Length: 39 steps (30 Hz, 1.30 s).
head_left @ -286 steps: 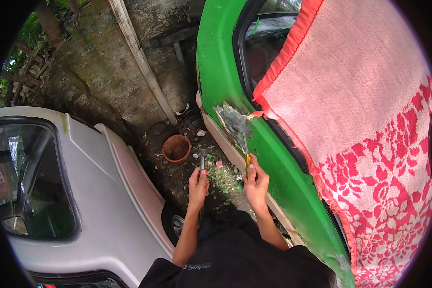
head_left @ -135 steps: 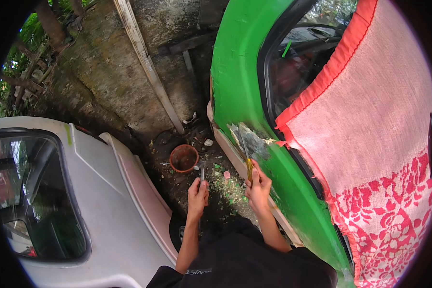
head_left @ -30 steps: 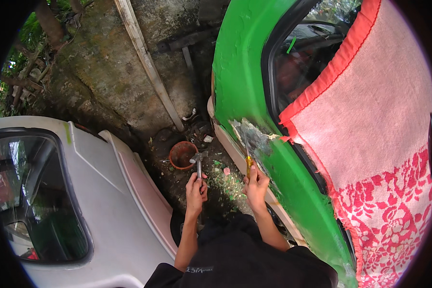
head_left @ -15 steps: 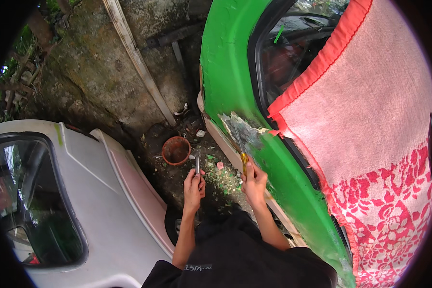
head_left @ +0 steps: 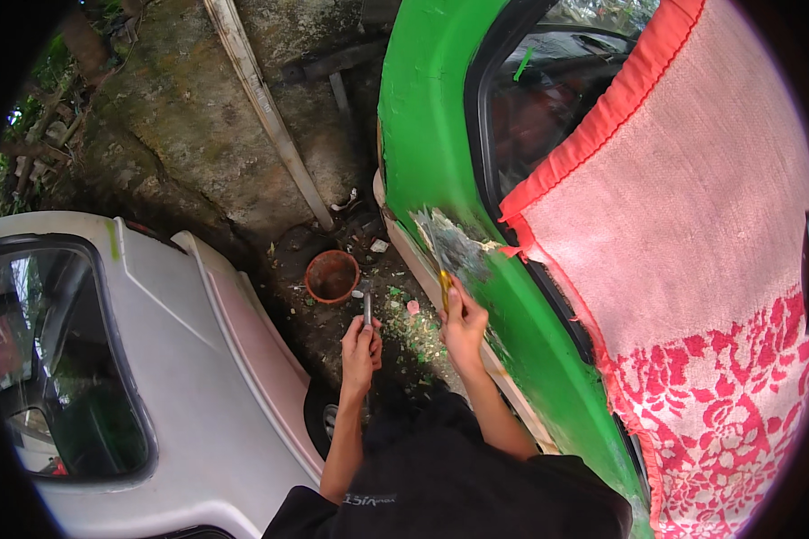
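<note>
My right hand (head_left: 464, 329) is closed around a thin tool with a yellow handle (head_left: 446, 286). Its slim tip points at a damaged patch (head_left: 463, 251) on the green car body (head_left: 427, 135), where the paint is gone and grey and pale filler shows. Whether the tip touches the patch cannot be made out. To the left, my left hand (head_left: 360, 352) grips a grey metal tool (head_left: 368, 308) whose end sticks up above the fingers; the rest is hidden in the hand. That tool is apart from the car.
A pink and red patterned towel (head_left: 665, 242) drapes over the green car's window side. On the littered ground stands a reddish-brown bucket (head_left: 332, 277), with paint chips (head_left: 422, 331) nearby. A white car (head_left: 198, 395) is close on the left; a wooden post (head_left: 270, 117) leans at the wall.
My right hand has shifted slightly up and left with the yellow-handled tool, closer to the patch's lower edge. The left hand keeps its grip, nearly still. The view has moved a little.
</note>
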Tool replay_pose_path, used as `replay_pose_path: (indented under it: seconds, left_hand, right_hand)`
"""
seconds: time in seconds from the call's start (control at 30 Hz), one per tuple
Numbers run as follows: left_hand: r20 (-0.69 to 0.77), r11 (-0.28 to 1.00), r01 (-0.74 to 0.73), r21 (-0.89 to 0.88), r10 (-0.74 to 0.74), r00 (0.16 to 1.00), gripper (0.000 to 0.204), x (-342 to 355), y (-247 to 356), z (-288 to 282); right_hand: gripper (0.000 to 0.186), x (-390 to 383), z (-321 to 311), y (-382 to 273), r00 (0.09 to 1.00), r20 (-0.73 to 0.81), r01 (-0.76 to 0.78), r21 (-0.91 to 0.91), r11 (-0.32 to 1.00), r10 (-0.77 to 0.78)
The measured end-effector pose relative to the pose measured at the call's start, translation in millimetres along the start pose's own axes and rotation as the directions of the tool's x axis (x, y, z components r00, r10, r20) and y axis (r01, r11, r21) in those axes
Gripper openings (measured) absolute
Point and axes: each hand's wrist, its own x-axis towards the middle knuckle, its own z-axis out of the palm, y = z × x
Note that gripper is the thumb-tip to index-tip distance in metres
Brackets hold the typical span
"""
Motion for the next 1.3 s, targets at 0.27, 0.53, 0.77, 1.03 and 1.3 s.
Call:
replay_pose_path:
  seconds: [0.27,0.53,0.77,1.03,1.3]
  left_hand:
    - [0.025,1.0,-0.004,0.004,0.004,1.0,0.017,0,0,0]
    - [0.064,0.995,-0.038,-0.092,0.044,0.997,0.018,2,-10,12]
    - [0.1,1.0,-0.015,-0.023,0.017,0.995,0.019,1,-4,15]
    - [0.137,0.991,-0.059,-0.117,0.074,0.988,0.039,4,-9,19]
    - [0.221,0.996,0.028,-0.08,-0.009,0.975,0.042,0,6,14]
  right_hand:
    - [0.037,-28,-23,8,0.999,-0.019,-0.039,0.077,0.996,0.04]
    - [0.035,-34,-28,5,0.998,0.0,-0.065,0.097,0.993,0.065]
    - [0.037,-1,1,0,0.994,0.006,-0.108,0.148,0.983,0.109]
    - [0.037,-23,-9,17,0.999,0.018,-0.047,0.118,0.992,0.045]
    - [0.027,-28,-41,-1,0.978,0.149,-0.17,0.191,0.967,0.143]
